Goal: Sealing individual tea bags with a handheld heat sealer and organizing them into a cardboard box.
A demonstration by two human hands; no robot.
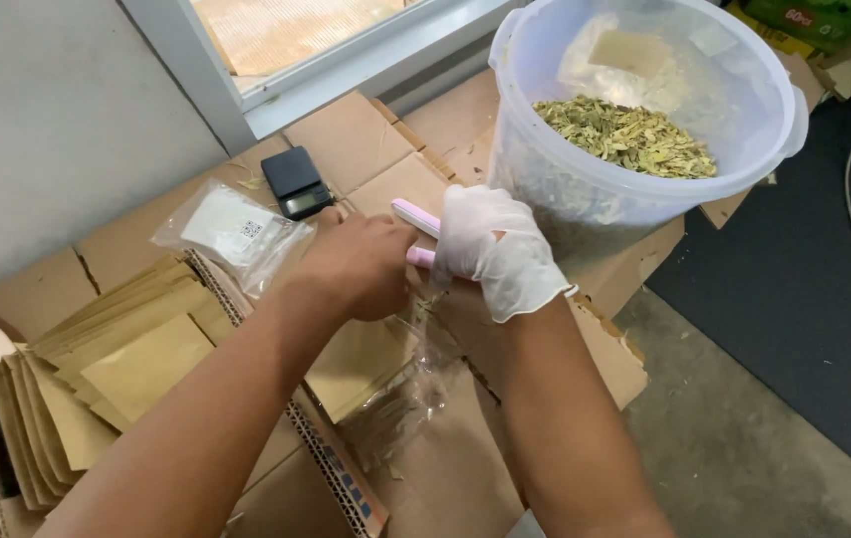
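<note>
White-gloved right hand point(493, 249) wrapped over pink-and-white sealer point(417, 221), fingers curled down and pressed together, clamping it. Bare left hand point(358, 264) just beside, touching the glove, fingers folded under and hidden; can't tell what they pinch. Clear bag point(407, 394) with dried leaves inside, hanging below both hands, top edge caught at the sealer, lower end lying on flattened cardboard point(445, 468). Translucent bucket point(634, 120) of dried green-yellow leaves right behind the hands, near the sealer. Black pocket scale point(296, 182) further back on the left, by the window frame. Plastic packet point(234, 232) holding white sachets just beside the left hand. Brown paper pouches point(117, 364) fanned and stacked to the left, under the left forearm. Grey mat point(794, 279) on the floor at the right.
</note>
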